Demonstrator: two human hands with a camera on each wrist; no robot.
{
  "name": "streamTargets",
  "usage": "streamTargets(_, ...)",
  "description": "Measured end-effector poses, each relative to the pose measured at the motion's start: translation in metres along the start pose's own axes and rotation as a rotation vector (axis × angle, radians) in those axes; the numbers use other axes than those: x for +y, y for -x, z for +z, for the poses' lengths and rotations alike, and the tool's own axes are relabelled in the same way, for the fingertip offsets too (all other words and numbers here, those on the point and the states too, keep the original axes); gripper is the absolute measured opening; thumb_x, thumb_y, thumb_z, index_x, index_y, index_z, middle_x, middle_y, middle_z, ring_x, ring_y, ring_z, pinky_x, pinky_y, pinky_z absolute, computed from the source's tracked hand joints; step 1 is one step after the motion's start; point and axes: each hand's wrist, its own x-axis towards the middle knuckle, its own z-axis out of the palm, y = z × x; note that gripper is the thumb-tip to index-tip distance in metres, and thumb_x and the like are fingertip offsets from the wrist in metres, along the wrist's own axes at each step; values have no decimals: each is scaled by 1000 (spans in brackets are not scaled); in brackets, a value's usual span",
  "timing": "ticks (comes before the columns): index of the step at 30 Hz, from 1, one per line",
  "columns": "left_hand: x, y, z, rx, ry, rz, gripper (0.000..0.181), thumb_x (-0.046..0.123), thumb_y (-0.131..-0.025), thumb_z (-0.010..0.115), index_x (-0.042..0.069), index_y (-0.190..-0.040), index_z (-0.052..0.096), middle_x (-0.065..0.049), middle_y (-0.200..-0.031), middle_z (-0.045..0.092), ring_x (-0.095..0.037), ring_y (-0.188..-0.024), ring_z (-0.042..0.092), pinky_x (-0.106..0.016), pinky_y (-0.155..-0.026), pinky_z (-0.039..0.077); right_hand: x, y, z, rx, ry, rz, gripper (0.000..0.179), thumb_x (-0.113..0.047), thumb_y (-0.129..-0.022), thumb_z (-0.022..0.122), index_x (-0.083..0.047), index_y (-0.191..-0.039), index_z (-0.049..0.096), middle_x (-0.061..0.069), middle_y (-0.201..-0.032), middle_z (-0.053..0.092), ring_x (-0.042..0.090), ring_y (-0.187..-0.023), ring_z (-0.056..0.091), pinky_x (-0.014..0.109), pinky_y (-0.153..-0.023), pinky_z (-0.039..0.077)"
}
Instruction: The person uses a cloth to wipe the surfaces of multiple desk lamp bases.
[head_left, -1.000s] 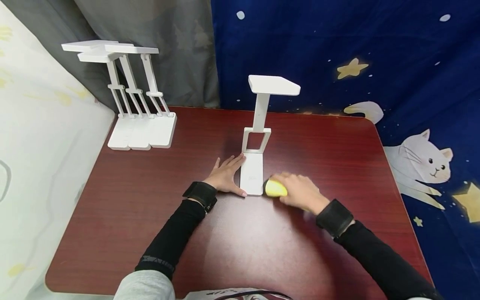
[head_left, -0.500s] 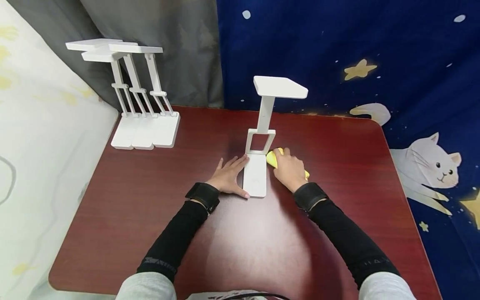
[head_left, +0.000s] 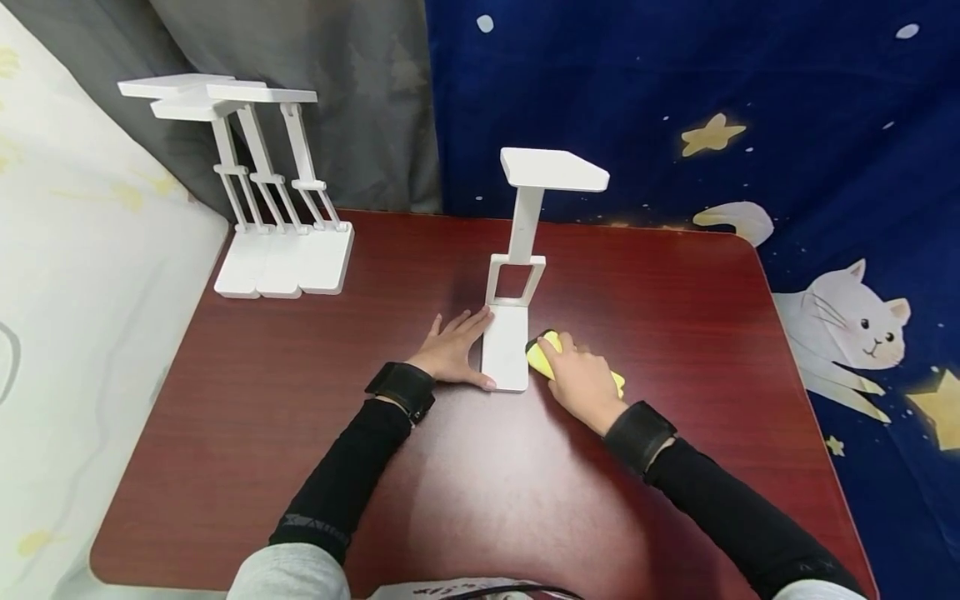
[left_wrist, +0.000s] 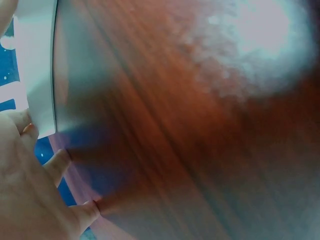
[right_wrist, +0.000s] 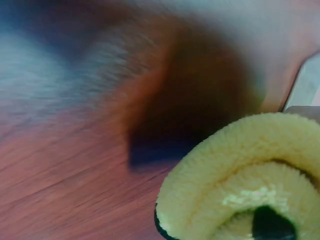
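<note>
A white folding desk lamp (head_left: 505,354) stands upright at mid table, its head raised on a hinged arm. Against the left edge of its flat base rests my left hand (head_left: 448,357), fingers spread and thumb near the front corner. The left wrist view shows this hand (left_wrist: 30,185) beside the white base (left_wrist: 37,65). My right hand (head_left: 585,385) grips a yellow fleecy pad with a black edge (head_left: 537,358) at the base's right side. Up close in the right wrist view, the yellow pad (right_wrist: 215,155) looks rolled and fuzzy; the gripping fingers are mostly hidden.
Several similar white lamps (head_left: 281,262) stand side by side at the table's back left corner. A grey curtain (head_left: 360,125) and a dark blue cloth (head_left: 615,92) hang behind the reddish-brown table (head_left: 652,283). A white cloth (head_left: 90,292) hangs on the left.
My right hand slid the yellow pad from the base's front right back toward the hinge, then came partway forward again. The left hand and the lamp stayed in place.
</note>
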Motion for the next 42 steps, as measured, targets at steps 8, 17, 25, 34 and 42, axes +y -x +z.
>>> streamTargets(8, 1, -2, -2, -5, 7, -20, 110, 53, -88, 80, 16, -169, 17, -1, -178, 10, -31, -164, 13, -65, -129, 1, -3, 26, 0, 29, 30, -114, 66, -11, -74, 88, -10, -135, 64, 23, -118, 65, 38, -76, 69, 49, -54, 59)
streamTargets(17, -4, -4, -3, 13, 13, -29, 101, 52, -91, 77, 19, -169, 22, 0, -177, 15, -32, -163, 18, -63, -130, 3, -28, 47, -6, 44, -13, -439, 66, -24, -72, 92, -20, -132, 66, 11, -119, 67, 27, -81, 69, 40, -54, 58)
streamTargets(25, -5, -4, -1, 42, -10, -19, 101, 53, -89, 79, 18, -168, 26, 0, -176, 20, -32, -162, 21, -64, -130, 6, -75, 23, 9, 82, -26, -582, 58, -22, -79, 85, -22, -134, 65, 8, -120, 66, 27, -85, 70, 40, -57, 59)
streamTargets(34, -1, -4, 1, 52, -6, -10, 101, 52, -89, 79, 17, -167, 27, -1, -176, 21, -32, -162, 22, -64, -130, 7, -71, 21, 11, 50, -27, -487, 62, -23, -78, 87, -21, -136, 64, 10, -120, 66, 28, -83, 70, 40, -56, 58)
streamTargets(42, -3, -3, 1, 57, 0, -16, 102, 50, -88, 81, 16, -167, 27, -3, -176, 21, -33, -161, 23, -63, -130, 6, -39, 45, 12, 62, -47, -403, 66, -23, -73, 90, -18, -134, 65, 9, -121, 68, 28, -83, 70, 40, -58, 59)
